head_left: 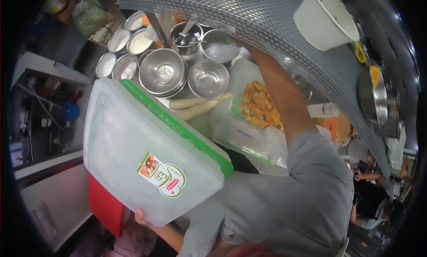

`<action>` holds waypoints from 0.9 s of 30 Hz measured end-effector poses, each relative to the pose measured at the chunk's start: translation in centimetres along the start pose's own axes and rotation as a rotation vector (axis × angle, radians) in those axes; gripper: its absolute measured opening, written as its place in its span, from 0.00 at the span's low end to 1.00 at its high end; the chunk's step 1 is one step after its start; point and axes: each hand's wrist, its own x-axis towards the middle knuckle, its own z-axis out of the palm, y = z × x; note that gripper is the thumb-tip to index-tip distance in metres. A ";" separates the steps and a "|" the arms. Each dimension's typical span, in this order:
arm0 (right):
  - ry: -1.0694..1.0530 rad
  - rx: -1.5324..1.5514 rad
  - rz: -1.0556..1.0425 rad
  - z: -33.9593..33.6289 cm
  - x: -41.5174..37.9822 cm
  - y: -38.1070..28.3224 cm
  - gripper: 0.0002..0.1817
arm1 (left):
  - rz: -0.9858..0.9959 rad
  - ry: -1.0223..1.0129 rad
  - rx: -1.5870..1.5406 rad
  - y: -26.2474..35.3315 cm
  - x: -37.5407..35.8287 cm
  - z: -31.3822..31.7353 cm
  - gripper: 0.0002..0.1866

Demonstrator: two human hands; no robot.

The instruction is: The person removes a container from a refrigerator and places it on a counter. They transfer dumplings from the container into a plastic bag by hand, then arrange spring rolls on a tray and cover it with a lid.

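My left hand (141, 218) grips the lower edge of a large cloudy plastic bin (129, 137) with a sticker on its side. The bin is tilted, and a green rim or lid (178, 129) runs along its far side. My right arm (280, 88) stretches over the counter, and its hand is hidden near the mesh shelf's edge. Close to that arm, orange-brown fried-looking pieces (259, 106) lie in a clear plastic container (249, 143). Long pale tapered pieces (195, 109) lie between the two containers.
Steel bowls (162, 72) and small tubs of white powder (119, 40) crowd the counter. A metal mesh shelf (249, 17) overhangs it, carrying a white tub (324, 23). A red bin (104, 203) stands below the plastic bin. Another person (373, 194) is at the far right.
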 end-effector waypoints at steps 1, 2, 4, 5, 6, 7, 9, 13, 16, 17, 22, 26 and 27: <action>-0.076 -0.057 0.018 -3.0 -2.4 0.8 0.29 | -0.012 0.008 0.009 0.4 -1.4 -0.1 0.50; -0.156 -0.107 0.042 -5.6 -4.9 1.7 0.29 | -0.034 -0.020 0.006 0.5 -1.5 0.4 0.49; -0.435 -0.251 0.099 -9.7 -7.1 3.5 0.24 | -0.066 -0.060 0.001 0.7 -0.2 2.6 0.49; -0.577 -0.323 0.111 -11.7 -8.2 4.6 0.22 | -0.081 -0.072 -0.002 1.1 0.9 2.7 0.49; -0.680 -0.312 0.118 -12.3 -9.2 5.9 0.20 | -0.082 -0.067 -0.004 1.1 1.0 2.5 0.49; -0.782 -0.299 0.124 -12.5 -10.0 7.0 0.19 | -0.089 -0.074 0.001 1.2 1.1 2.3 0.49; -0.784 -0.285 0.189 -12.0 -11.7 8.8 0.17 | -0.104 -0.101 0.020 1.4 1.0 2.0 0.49; -0.936 -0.335 0.211 -12.9 -7.4 8.8 0.17 | -0.077 -0.011 0.084 2.8 1.9 2.4 0.49; -0.782 -0.253 0.404 -10.5 -8.6 11.8 0.24 | -0.098 -0.002 0.118 3.0 1.2 2.6 0.49; -0.736 -0.240 0.458 -11.8 -8.1 10.6 0.26 | -0.107 -0.003 0.131 3.1 1.1 2.9 0.49; -0.391 -0.210 0.227 -13.5 -8.9 7.3 0.30 | -0.153 -0.033 0.178 3.4 2.0 4.0 0.48; -0.583 0.583 0.563 -20.4 -11.8 -1.6 0.38 | -0.208 -0.038 0.334 1.8 4.9 4.4 0.43; -0.583 0.887 0.598 -21.2 -14.6 -3.0 0.38 | -0.224 -0.066 0.393 1.3 6.1 4.8 0.40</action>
